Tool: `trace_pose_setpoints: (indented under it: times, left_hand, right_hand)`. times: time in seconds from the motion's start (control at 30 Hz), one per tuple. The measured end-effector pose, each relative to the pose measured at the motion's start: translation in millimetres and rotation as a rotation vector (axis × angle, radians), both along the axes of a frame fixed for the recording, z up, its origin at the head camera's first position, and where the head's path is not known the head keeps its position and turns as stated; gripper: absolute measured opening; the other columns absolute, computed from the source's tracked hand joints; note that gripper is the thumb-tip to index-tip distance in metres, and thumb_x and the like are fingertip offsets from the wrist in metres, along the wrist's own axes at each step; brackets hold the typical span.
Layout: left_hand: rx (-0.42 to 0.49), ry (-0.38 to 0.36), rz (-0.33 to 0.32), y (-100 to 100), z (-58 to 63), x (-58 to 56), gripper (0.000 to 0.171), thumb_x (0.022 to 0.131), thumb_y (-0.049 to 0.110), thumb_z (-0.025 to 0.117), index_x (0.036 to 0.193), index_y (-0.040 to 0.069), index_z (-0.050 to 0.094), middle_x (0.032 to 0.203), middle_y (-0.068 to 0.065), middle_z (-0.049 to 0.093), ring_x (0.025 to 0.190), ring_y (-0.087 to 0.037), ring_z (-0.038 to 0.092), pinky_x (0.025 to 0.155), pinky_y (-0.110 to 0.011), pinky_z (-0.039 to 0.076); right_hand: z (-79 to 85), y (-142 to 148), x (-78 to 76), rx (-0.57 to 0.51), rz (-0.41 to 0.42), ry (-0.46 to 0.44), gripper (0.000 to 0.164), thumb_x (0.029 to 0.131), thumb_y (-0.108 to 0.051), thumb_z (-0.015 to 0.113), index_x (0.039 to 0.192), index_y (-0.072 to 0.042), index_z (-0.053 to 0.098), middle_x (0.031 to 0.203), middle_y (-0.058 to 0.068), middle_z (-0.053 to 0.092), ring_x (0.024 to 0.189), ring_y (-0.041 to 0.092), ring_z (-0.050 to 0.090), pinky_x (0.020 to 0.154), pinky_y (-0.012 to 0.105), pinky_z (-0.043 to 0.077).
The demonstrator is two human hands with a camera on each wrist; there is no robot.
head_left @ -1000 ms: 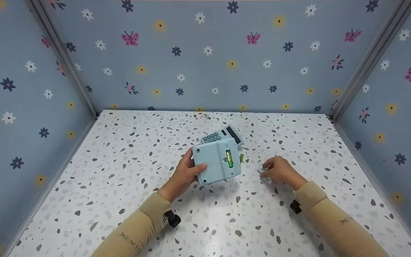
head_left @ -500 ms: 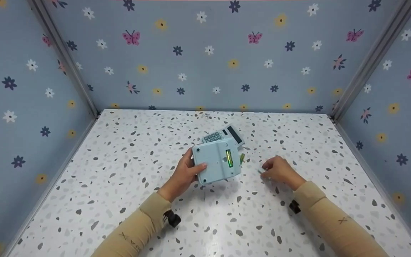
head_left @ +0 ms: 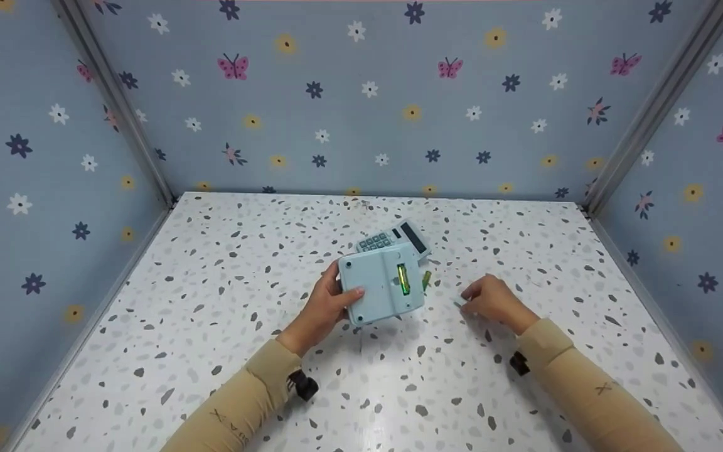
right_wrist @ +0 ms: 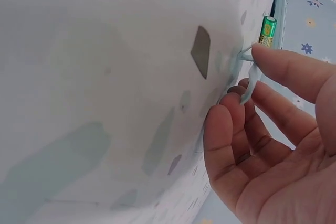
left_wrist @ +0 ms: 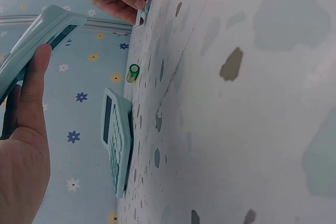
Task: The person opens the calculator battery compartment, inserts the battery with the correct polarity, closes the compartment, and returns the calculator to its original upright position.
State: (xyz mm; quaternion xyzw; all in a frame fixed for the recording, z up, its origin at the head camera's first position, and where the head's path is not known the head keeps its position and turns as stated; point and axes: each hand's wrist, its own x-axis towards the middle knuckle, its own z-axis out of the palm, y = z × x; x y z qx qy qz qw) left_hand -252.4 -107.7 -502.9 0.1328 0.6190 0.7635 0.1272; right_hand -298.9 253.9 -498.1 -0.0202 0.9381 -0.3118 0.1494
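My left hand (head_left: 321,307) grips a light blue calculator (head_left: 371,292) by its left edge, thumb on the back, with its underside facing me. In the calculator's uncovered battery slot lies a green battery (head_left: 403,279). My right hand (head_left: 492,300), low over the table to the right, pinches a small light blue battery cover (right_wrist: 252,80) between thumb and fingers. A loose green battery (right_wrist: 268,27) rests on the table between the calculator and my right hand; the head view shows it beside the calculator's right edge.
A second light blue calculator (head_left: 414,236) lies face up on the speckled white table (head_left: 261,251), partly hidden behind the held one. Blue flowered panels (head_left: 361,94) enclose the table at the back and both sides.
The battery cover has turned slightly in my right fingers, and less of it shows in the head view. My left hand and the calculator have stayed in place.
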Motion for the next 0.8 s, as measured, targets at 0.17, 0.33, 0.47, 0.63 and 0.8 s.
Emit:
trace_pose_setpoints:
  times: [0.17,0.33,0.47,0.63,0.8]
  left_hand:
    - [0.011,-0.003,0.0,-0.3,0.2,0.3,0.075,0.106,0.012,0.067,0.168,0.015,0.026,0.16,-0.024,0.052,0.135,-0.035,0.064,0.104,-0.054,0.062]
    - [0.013,-0.002,-0.001,-0.4,0.6,1.0,0.074,0.106,0.013,0.067,0.168,0.015,0.026,0.16,-0.025,0.052,0.136,-0.036,0.065,0.105,-0.054,0.061]
    - [0.011,-0.004,0.004,0.1,0.1,1.0,0.073,0.106,0.013,0.067,0.167,0.016,0.027,0.159,-0.025,0.053,0.134,-0.036,0.066,0.104,-0.055,0.062]
    - [0.007,-0.003,0.006,0.4,-0.1,0.3,0.073,0.106,0.012,0.066,0.167,0.015,0.027,0.159,-0.026,0.053,0.134,-0.037,0.066,0.103,-0.055,0.062]
    - [0.001,-0.011,0.005,1.0,-0.3,-0.2,0.073,0.107,0.012,0.067,0.168,0.017,0.027,0.16,-0.025,0.053,0.134,-0.037,0.066,0.103,-0.055,0.062]
  right_hand:
    - [0.1,0.0,-0.8,0.01,-0.008,-0.012,0.037,0.091,-0.011,0.083,0.126,0.002,0.078,0.125,0.02,0.075,0.098,0.023,0.068,0.082,0.035,0.059]
    - [0.0,-0.6,-0.7,0.007,-0.025,-0.029,0.037,0.091,-0.012,0.084,0.125,0.0,0.079,0.123,0.017,0.075,0.095,0.022,0.067,0.078,0.032,0.057]
    - [0.0,-0.3,-0.9,0.012,-0.031,-0.031,0.036,0.091,-0.013,0.083,0.125,-0.001,0.079,0.121,0.017,0.073,0.094,0.022,0.066,0.076,0.032,0.057]
    - [-0.1,1.1,-1.1,0.019,-0.022,-0.009,0.036,0.092,-0.014,0.082,0.125,0.0,0.079,0.119,0.016,0.072,0.092,0.021,0.065,0.074,0.031,0.056]
    - [0.0,1.9,-0.7,-0.003,-0.028,0.006,0.038,0.091,-0.015,0.082,0.126,-0.001,0.078,0.121,0.017,0.073,0.095,0.022,0.066,0.078,0.033,0.058]
